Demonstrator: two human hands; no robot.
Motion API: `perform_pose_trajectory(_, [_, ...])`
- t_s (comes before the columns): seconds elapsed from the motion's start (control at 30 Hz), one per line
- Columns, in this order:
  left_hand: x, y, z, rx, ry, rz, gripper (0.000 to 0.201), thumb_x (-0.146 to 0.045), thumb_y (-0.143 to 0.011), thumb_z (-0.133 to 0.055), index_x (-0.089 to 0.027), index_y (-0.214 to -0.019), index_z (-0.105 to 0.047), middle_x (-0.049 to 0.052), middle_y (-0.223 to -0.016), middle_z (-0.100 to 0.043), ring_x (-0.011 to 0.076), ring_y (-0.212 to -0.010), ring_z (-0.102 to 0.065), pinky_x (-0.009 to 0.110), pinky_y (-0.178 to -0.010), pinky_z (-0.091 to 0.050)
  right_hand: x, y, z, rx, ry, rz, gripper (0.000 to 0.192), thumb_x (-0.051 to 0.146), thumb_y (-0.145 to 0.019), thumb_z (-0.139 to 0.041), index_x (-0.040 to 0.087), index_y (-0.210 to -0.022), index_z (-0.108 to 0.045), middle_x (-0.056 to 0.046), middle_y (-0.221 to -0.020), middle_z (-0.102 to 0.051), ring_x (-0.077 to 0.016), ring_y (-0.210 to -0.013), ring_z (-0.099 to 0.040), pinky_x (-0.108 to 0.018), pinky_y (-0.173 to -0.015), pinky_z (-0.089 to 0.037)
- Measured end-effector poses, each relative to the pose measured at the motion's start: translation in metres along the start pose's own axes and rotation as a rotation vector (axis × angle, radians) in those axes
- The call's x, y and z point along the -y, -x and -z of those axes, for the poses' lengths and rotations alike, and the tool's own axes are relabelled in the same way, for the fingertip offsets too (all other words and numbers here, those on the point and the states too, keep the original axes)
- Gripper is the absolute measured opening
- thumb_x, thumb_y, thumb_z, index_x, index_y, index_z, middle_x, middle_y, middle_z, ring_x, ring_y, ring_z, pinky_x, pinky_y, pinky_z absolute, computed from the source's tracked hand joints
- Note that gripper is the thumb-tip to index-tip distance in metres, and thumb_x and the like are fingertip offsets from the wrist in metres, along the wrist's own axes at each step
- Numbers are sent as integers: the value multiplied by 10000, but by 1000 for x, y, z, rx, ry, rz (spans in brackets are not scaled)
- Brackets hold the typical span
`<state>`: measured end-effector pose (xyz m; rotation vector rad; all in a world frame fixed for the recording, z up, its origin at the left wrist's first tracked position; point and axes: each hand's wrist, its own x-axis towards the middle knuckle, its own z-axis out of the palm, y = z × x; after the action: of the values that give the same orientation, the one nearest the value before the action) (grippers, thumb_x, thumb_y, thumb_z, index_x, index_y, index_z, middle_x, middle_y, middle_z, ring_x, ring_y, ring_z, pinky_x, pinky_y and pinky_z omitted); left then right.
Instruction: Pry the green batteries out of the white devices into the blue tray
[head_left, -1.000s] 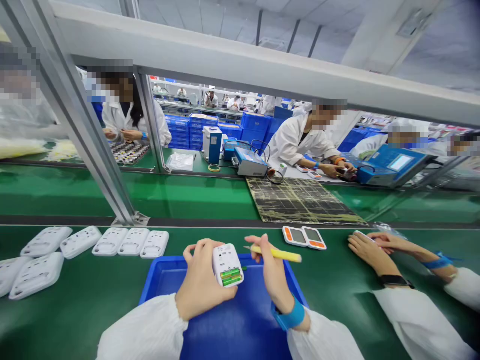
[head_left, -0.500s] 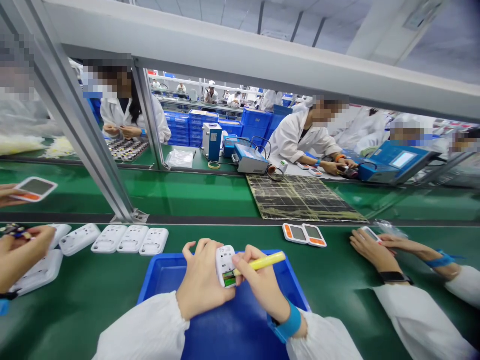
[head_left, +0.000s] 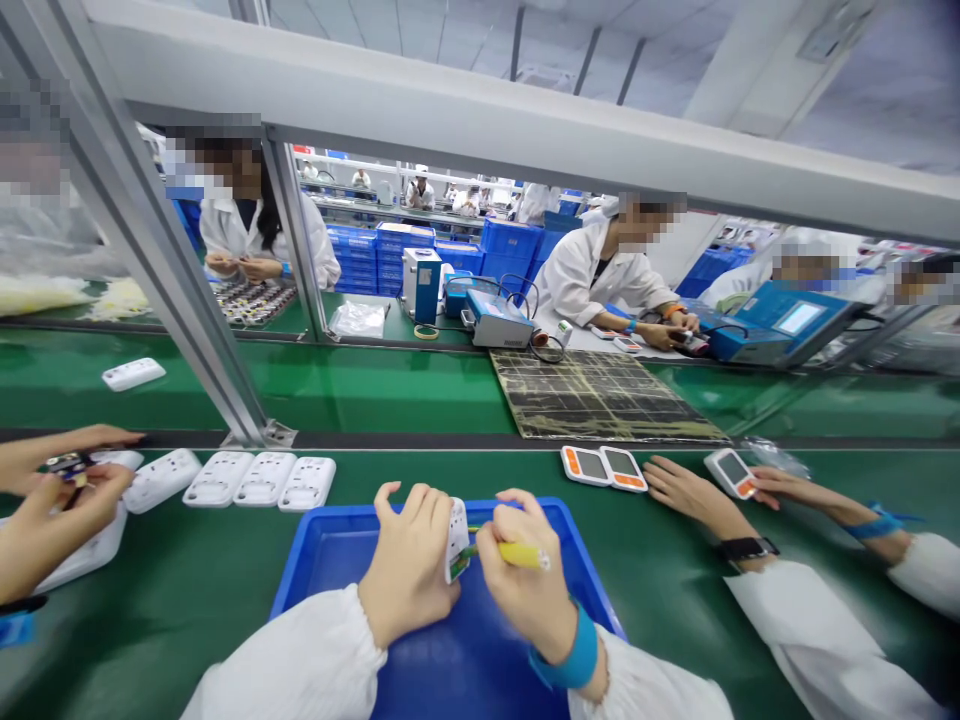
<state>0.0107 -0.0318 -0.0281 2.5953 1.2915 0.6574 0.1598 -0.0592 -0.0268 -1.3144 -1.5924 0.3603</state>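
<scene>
My left hand (head_left: 409, 570) grips a small white device (head_left: 456, 530) by its edge, above the blue tray (head_left: 450, 675). The device is tilted, so I see its back at a steep angle, with a green part showing at its lower end. Closed around a yellow pen-like tool (head_left: 521, 556), my right hand (head_left: 529, 585) is just to the right of the device. The tool's thin tip points left at the green part; whether it touches, I cannot tell. A blue band circles my right wrist.
Several white device housings (head_left: 306, 484) lie left of the tray. Two orange-and-white devices with screens (head_left: 604, 468) lie to the right. Co-workers' hands work at both sides: one at the left (head_left: 67, 510), one at the right (head_left: 697, 500). A metal post (head_left: 195, 300) rises ahead.
The device in my left hand has turned more edge-on, and the yellow tool has swung to a different angle. At right, a co-worker's hand moved toward the two devices; a white housing now lies at far left.
</scene>
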Motion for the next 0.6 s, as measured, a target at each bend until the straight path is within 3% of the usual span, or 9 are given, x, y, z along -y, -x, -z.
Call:
perform_pose_trajectory(0.1, [3, 2, 4, 12, 50, 11, 433, -228, -539, -563, -217, -966, -491, 59, -956, -595, 275, -968, -508, 544, -953, -175, -10, -6, 8, -107, -93, -182, 292, 163, -719, -506, 238, -513, -314, 66, -471, -329, -130, -482, -334, -372, -755, -407])
perform_pose_trajectory(0.23, [9, 1, 6, -29, 109, 66, 502, -258, -519, -606, -215, -998, -466, 40, -978, -583, 267, -984, -503, 534, -951, -175, -15, -14, 10, -160, -403, -379, 292, 209, -718, -522, 242, -511, -318, 95, -389, -324, -94, -373, -291, -319, -599, -416])
perform_pose_trajectory(0.4, [12, -3, 9, -58, 143, 117, 529, -252, -489, -636, -211, -985, -457, 30, -970, -569, 258, -979, -500, 507, -942, -202, -14, -14, 7, -291, -500, -412, 282, 216, -663, -567, 234, -490, -345, 81, -424, -348, -83, -350, -305, -251, -407, -283])
perform_pose_trajectory(0.6, [10, -4, 14, -86, 161, 80, 543, -239, -507, -635, -214, -1018, -451, 26, -994, -573, 262, -1013, -495, 501, -955, -190, -20, -9, 7, -401, -505, -299, 301, 174, -641, -589, 228, -453, -361, 57, -437, -372, -125, -477, -381, -267, -494, -337])
